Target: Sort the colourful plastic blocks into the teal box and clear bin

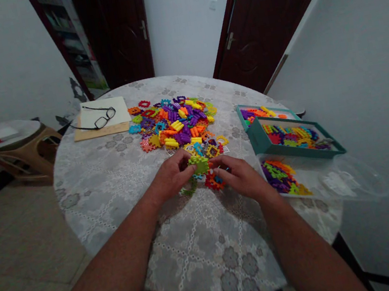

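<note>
A green plastic block (200, 164) is held between both hands above the round table (110, 180). My left hand (171, 175) pinches its left side with closed fingers. From the right, my right hand (239, 175) grips it the same way. Under the hands lie a red gear-shaped piece (213, 181) and a green ring piece (189, 189). Just beyond them spreads a big pile of coloured building pieces (175, 123).
A teal box (293, 138) and its lid (264, 112) hold more pieces at the right. A clear plastic bag of pieces (298, 180) lies at the table's right edge. Glasses (103, 117) rest on papers at the far left. A stool (15, 144) stands left; dark doors behind.
</note>
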Demonstrator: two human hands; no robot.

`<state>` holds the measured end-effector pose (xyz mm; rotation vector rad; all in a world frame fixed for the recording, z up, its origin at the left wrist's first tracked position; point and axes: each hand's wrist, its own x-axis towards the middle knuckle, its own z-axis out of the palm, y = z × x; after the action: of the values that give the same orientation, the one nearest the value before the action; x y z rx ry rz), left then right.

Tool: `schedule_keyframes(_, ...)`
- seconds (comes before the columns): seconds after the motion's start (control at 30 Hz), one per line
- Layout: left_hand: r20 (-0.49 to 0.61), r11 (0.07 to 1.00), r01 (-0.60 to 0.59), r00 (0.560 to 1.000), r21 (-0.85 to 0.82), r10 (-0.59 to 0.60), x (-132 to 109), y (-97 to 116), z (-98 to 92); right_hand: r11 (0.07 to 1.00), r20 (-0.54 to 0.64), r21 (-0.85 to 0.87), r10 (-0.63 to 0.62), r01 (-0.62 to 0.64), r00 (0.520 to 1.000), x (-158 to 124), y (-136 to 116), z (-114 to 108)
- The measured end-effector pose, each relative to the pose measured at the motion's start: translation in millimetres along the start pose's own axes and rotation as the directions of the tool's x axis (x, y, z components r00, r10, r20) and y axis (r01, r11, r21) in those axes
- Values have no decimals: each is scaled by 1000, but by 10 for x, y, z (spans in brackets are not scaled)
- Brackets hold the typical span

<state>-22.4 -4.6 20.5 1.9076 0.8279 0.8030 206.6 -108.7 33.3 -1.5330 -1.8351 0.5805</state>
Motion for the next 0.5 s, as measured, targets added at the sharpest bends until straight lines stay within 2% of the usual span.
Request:
schedule_keyframes(0.1,-83,996,15,996,-85,-22,31,-52,-8,963,131,-265,-14,48,991,-83,-35,-113)
schedule_keyframes(0.2,-112,992,35,993,-121,-49,50,-49,-14,909,202,-415,50,39,978,-125,-62,-118)
schedule_keyframes(0.4,-5,997,79,997,-2,-79,42,18,-23,845,198,-534,105,17,975,-60,-133,-66)
schedule_keyframes(0.5,1,995,101,995,9,-101,45,-1,-40,842,181,-539,100,13,978,-45,-168,-59)
